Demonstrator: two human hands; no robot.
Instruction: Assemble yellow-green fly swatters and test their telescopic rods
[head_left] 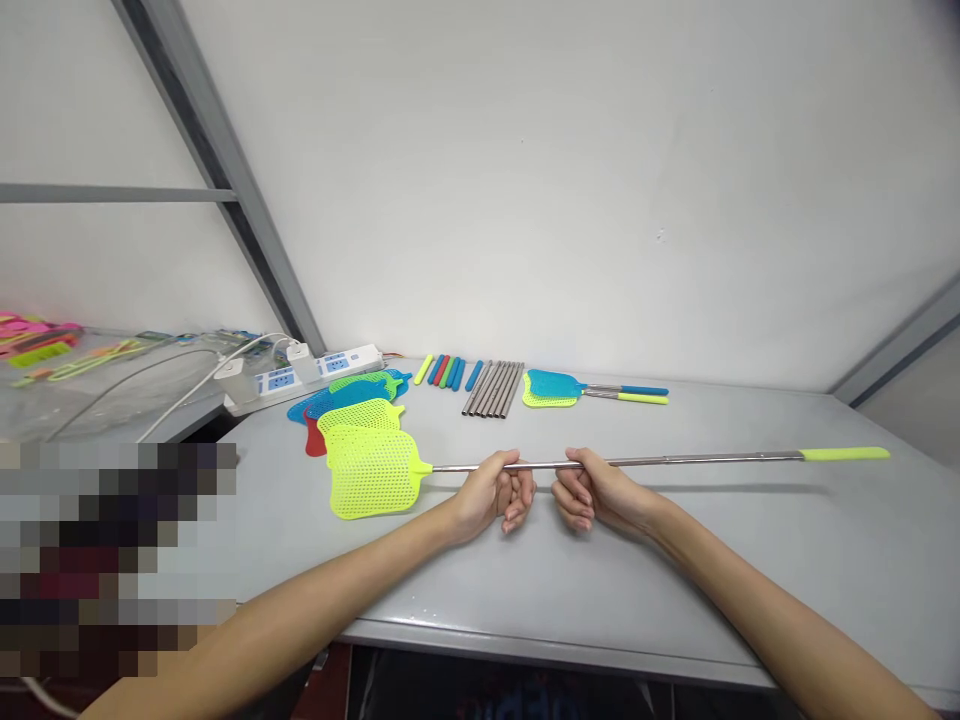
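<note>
A yellow fly swatter (379, 474) with a long extended metal rod lies level across my view, its mesh head at the left and its yellow handle (846, 454) at the right. My left hand (496, 492) grips the rod between thumb and curled fingers, not far from the head. Around the middle of the rod, my right hand (594, 490) holds it in the same way. The hands are a short gap apart, just above the table. Behind the held head lie loose swatter heads in yellow, blue (352, 396), green and red, partly overlapping.
Several metal rods (493, 390) and coloured handles (446, 372) lie in rows toward the wall. Two short swatters (555, 386) rest right of them. A white power strip (315, 372) with cables stands at the back left of the grey table (675, 580). A blurred patch covers the lower left.
</note>
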